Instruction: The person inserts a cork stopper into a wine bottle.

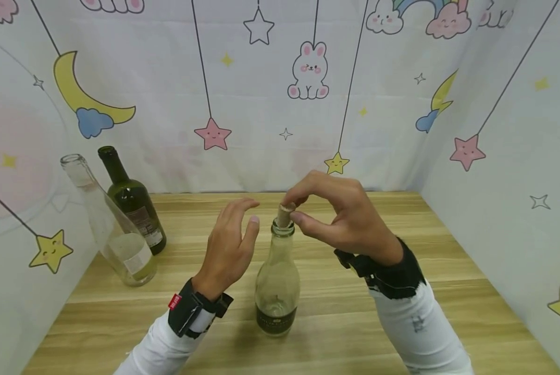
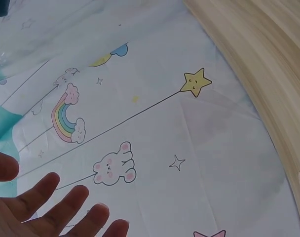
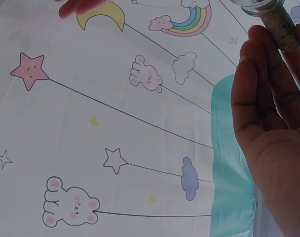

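A clear glass bottle (image 1: pixel 278 284) with a dark label stands upright in the middle of the table. A cork (image 1: pixel 285 215) sits partly in its mouth, its upper part sticking out. My right hand (image 1: pixel 347 216) pinches that cork between thumb and index finger. In the right wrist view the cork (image 3: pixel 282 33) shows beside the fingers, with the bottle's glass rim (image 3: pixel 262 6) at the top edge. To the left of the bottle neck my left hand (image 1: pixel 228 247) hovers apart from it, fingers loosely bent and holding nothing. The left wrist view shows its spread fingers (image 2: pixel 66 205).
At the left stand a clear bottle (image 1: pixel 115 229) with a pale label and, behind it, a dark green bottle (image 1: pixel 136 203). Printed white cloth (image 1: pixel 261 88) encloses the wooden table (image 1: pixel 355 323) at the back and both sides.
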Available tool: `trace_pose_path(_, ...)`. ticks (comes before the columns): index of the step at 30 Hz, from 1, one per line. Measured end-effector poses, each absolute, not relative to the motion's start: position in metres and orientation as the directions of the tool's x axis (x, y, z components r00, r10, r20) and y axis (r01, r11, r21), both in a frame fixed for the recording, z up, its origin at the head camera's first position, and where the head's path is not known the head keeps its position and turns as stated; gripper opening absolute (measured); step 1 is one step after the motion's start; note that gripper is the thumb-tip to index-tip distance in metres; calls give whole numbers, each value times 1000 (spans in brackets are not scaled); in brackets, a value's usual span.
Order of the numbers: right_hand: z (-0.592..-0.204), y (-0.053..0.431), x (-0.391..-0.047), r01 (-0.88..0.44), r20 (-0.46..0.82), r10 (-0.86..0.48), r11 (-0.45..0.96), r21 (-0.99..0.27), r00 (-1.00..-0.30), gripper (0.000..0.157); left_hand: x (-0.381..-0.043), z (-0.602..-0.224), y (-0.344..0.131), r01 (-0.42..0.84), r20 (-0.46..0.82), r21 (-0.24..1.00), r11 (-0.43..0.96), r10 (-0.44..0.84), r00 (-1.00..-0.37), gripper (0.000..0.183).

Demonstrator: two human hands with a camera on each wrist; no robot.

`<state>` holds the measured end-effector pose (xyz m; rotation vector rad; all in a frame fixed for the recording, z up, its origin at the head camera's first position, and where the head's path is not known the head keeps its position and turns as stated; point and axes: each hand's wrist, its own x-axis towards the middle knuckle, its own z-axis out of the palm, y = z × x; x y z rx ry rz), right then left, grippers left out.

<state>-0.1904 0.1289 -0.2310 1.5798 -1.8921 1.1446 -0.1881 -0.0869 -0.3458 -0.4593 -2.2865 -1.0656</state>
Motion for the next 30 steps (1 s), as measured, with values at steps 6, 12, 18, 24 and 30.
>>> trace_pose_path(6, -235, 129, -192, -946, 741, -615, 22, -324, -268, 15, -186, -344, -86, 543, 633, 575, 612, 88, -769, 32)
trace_pose_path(12, -240, 128, -194, -945, 731, -632, 4, -328, -257, 16, -183, -343, -86, 611, 636, 588, 529, 164, -754, 32)
trace_pose_path(18, -243, 128, -195, -932, 731, -614, 17, -363, -296, 28, -180, -347, -83, 769, 738, 595, 234, 218, -638, 32)
trace_pose_path(24, -247, 121, -196, -667, 575, -651, -139, -732, -495, 60, -179, -353, -77, 771, 729, 635, -48, 369, -577, 58)
trace_pose_path(30, -263, 107, -197, -189, 385, -814, -335, -923, -434, 54, -181, -359, -70, 653, 591, 749, -117, 563, -577, 75)
